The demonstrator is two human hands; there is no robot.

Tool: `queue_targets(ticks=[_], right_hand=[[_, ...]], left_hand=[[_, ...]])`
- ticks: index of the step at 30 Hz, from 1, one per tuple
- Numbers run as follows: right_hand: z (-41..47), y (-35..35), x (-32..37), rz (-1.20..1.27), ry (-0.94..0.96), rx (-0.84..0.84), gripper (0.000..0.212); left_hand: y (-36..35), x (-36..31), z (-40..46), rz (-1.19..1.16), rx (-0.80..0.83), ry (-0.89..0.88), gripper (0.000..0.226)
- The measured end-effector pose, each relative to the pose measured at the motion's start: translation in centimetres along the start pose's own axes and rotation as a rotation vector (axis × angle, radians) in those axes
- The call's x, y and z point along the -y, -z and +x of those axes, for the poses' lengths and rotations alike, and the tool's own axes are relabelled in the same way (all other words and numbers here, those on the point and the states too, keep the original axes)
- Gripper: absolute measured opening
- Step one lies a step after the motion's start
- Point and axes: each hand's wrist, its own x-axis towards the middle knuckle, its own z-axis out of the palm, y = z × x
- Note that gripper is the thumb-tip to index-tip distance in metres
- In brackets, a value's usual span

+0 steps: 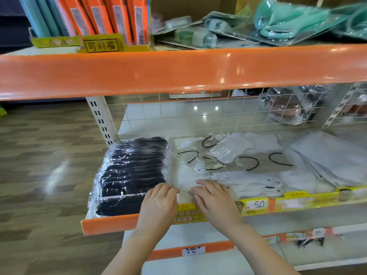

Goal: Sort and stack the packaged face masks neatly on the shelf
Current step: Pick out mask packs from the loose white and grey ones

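A stack of black packaged masks [133, 171] lies at the left end of the middle shelf [111, 222]. To its right lie clear packets of white masks with black ear loops [228, 155], loosely overlapping, and more white mask packets [327, 157] fan out at the far right. My left hand [158, 205] rests at the shelf's front edge beside the black stack, fingers bent on the edge of a clear packet [183, 180]. My right hand [214, 199] lies flat with straight fingers on the same clear packet.
The orange upper shelf edge [178, 70] overhangs the work area, carrying orange boxes [111, 16] and green packaged goods [278, 22]. A wire grid back panel [198, 116] stands behind the masks. Yellow price strip [258, 205] runs along the front. Wooden floor lies to the left.
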Motion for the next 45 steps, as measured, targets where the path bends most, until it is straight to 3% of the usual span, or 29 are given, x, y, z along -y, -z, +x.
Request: queue_targets(ticks=[11, 17, 20, 23, 26, 31, 35, 41, 45], right_hand=[[-3.3, 5.4, -12.9, -0.066, -0.17, 0.064, 0.027], [-3.8, 8.3, -18.9, 0.075, -0.328, 0.293, 0.047], [-3.6, 9.0, -21.6, 0.082, -0.275, 0.378, 0.058], [-3.0, 9.4, -22.4, 0.067, -0.244, 0.452, 0.073], [-2.4, 9.3, -22.6, 0.049, -0.182, 0.531, 0.087], [-1.4, 9.6, -23.8, 0.11, -0.153, 0.557, 0.05], [-1.3, 9.4, -24.3, 0.056, -0.104, 0.544, 0.048], [-1.1, 9.0, -24.5, -0.001, -0.087, 0.524, 0.056], [-0.3, 8.9, -24.8, 0.074, -0.166, 0.416, 0.026]], left_hand=[[-5.8, -10.9, 6.7, -0.031, 0.168, -0.008, 0.029], [-8.4, -16.5, 9.1, 0.005, 0.28, 0.068, 0.033], [-9.7, -18.3, 10.0, 0.065, 0.338, 0.067, 0.032], [-10.6, -19.6, 11.1, 0.103, 0.431, 0.103, 0.056], [-10.7, -20.0, 12.1, 0.173, 0.458, 0.075, 0.063], [-10.1, -20.8, 12.6, 0.083, 0.556, 0.162, 0.064], [-10.5, -20.8, 12.5, 0.109, 0.459, 0.157, 0.038], [-9.9, -21.1, 13.6, 0.037, 0.341, 0.239, 0.025], [-9.5, -20.5, 15.1, 0.048, 0.428, 0.267, 0.03]])
